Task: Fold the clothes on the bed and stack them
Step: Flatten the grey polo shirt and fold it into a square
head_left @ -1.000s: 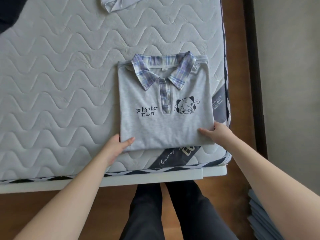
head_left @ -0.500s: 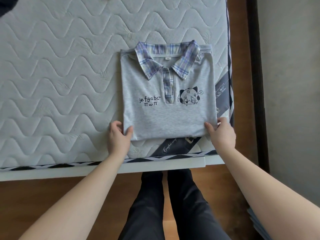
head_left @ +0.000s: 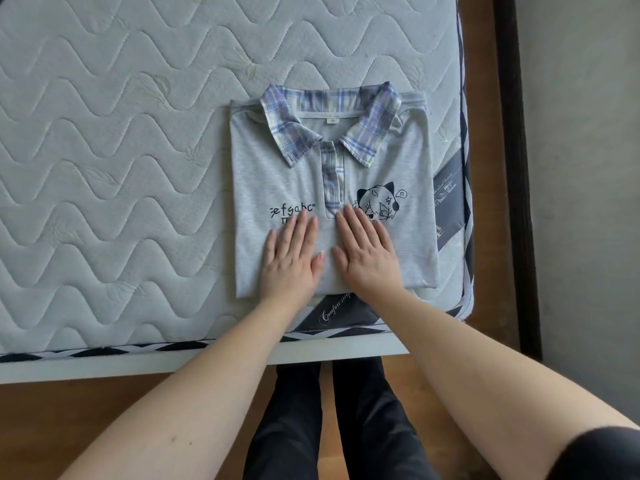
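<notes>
Mattress [head_left: 104, 161]: quilted white, wavy stitching, filling most of the view.
Shirt [head_left: 374, 168]: grey polo, folded into a neat rectangle — lying flat near the mattress's near right corner, plaid collar [head_left: 287, 129] at the far end.
Left hand [head_left: 291, 258]: flat on the shirt's lower half, fingers straight and together.
Right hand [head_left: 367, 254]: flat just beside it — fingers straight, tips touching the cat print [head_left: 381, 199].

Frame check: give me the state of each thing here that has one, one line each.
grey polo shirt: folded into a rectangle, front up, flat on the mattress near its corner.
plaid collar: spread open, lying flat.
left hand: fingers straight, palm down on the shirt's lower part.
right hand: fingers straight, palm down beside the left.
mattress: bare, quilted.
</notes>
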The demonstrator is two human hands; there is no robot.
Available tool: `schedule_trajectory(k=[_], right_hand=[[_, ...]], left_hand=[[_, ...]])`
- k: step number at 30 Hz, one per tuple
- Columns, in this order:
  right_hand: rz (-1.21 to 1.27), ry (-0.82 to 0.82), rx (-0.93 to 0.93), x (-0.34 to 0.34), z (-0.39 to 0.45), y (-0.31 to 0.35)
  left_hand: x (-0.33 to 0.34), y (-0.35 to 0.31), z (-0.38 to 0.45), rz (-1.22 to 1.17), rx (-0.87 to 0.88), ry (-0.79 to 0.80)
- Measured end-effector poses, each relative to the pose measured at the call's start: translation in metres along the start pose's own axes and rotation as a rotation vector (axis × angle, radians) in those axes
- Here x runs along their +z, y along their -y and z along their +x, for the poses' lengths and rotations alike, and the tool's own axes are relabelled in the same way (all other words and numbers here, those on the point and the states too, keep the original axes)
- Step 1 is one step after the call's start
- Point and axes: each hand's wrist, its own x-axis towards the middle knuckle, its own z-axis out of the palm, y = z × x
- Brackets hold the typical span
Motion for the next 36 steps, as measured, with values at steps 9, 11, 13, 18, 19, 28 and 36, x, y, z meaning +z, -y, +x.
schedule_trajectory(k=[9,11,13,18,19,28,36], right_hand=[[-0.133,0.079,0.173,-0.009,-0.036,-0.08],[-0.129,0.095,0.19,-0.013,-0.044,-0.087],[-0.126,0.146,0.191,-0.018,-0.052,-0.086],[-0.054,0.372,0.227,-0.043,-0.076,-0.063],[-0.039,0.438,0.23,-0.053,-0.081,-0.056],[-0.086,0.253,0.117,-0.185,-0.125,0.02],[-0.168,0.022,0.059,-0.298,-0.149,0.076]], left_hand=[[0.005,0.068,-0.024,0.018,-0.044,0.064],[0.001,0.073,-0.033,0.013,-0.061,0.097],[-0.005,0.074,-0.042,0.025,-0.049,0.163],[-0.026,0.076,-0.07,0.004,-0.081,0.448],[-0.034,0.076,-0.078,-0.008,-0.075,0.521],[-0.179,0.059,-0.119,0.02,0.012,0.357],[-0.325,0.053,-0.149,0.081,0.058,-0.038]])
